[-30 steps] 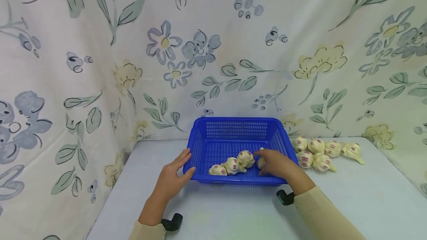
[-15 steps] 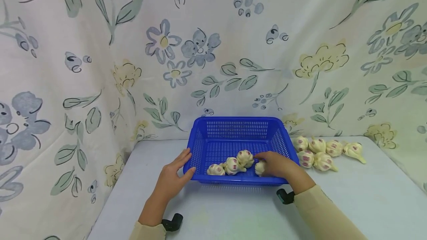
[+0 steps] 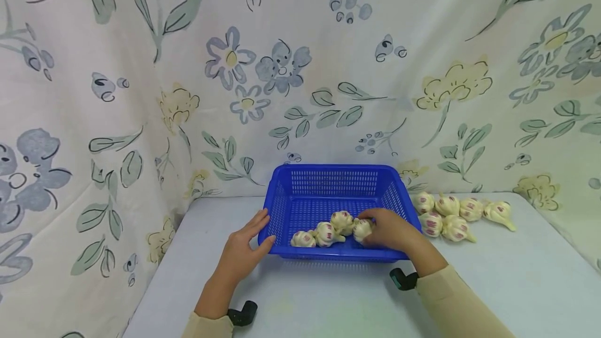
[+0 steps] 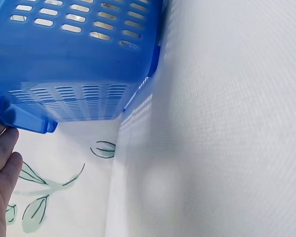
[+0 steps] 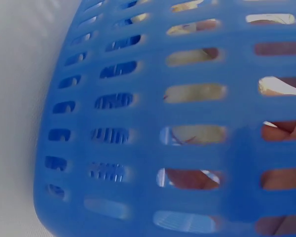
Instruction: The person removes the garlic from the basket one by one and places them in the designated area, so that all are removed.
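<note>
A blue slotted plastic basket [image 3: 328, 255] stands on the table, with three garlic bulbs in a slanting row inside, among them one [image 3: 325, 234] in the middle. My right hand [image 3: 388, 231] reaches over the basket's front right and grips a fourth garlic bulb [image 3: 362, 231] at the right end of that row. Through the slots in the right wrist view, parts of the garlic [image 5: 197, 93] and the fingers [image 5: 281, 132] show. My left hand [image 3: 241, 250] rests on the basket's left rim, fingers straight and thumb apart. The left wrist view catches its fingertips [image 4: 5, 153] at the rim.
Several garlic bulbs [image 3: 455, 228] lie in a cluster on the white table [image 3: 328, 301], just right of the basket. A floral curtain [image 3: 300, 67] hangs behind the table and along its left side.
My right hand has shifted the garlic bulb slightly left, up beside the others, and more of it shows. The neighbouring bulbs have moved a little left. My left hand has stayed put.
</note>
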The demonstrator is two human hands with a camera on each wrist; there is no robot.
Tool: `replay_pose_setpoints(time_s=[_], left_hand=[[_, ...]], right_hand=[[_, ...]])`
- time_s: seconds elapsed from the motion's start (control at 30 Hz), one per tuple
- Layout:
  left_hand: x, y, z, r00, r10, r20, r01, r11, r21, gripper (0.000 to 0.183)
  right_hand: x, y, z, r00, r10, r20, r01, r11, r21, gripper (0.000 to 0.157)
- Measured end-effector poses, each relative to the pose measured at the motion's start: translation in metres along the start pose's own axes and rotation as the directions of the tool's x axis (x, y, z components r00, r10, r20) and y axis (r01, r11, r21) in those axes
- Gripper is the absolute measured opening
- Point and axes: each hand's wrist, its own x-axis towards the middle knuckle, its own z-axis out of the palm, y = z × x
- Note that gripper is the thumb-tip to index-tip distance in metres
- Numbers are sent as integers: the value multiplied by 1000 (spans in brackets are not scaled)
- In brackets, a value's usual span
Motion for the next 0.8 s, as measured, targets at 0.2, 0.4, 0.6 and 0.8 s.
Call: replay_pose_setpoints(time_s=[0.2, 0.4, 0.6, 0.8], left_hand=[[0, 1, -1, 1000, -4, -2, 4, 1000, -1, 54], [0, 1, -1, 1000, -4, -2, 4, 1000, 9, 54], [0, 1, -1, 1000, -12, 3, 11, 1000, 6, 54], [0, 1, 0, 1000, -21, 4, 21, 1000, 12, 54]], right_hand=[[-2, 1, -5, 997, -62, -50, 64, 997, 49, 59], [-2, 1, -8, 995, -68, -72, 75, 991, 108, 61], [-2, 2, -9, 995, -49, -81, 61, 986, 155, 64], [-4, 1, -10, 996, -20, -87, 36, 982, 183, 67]])
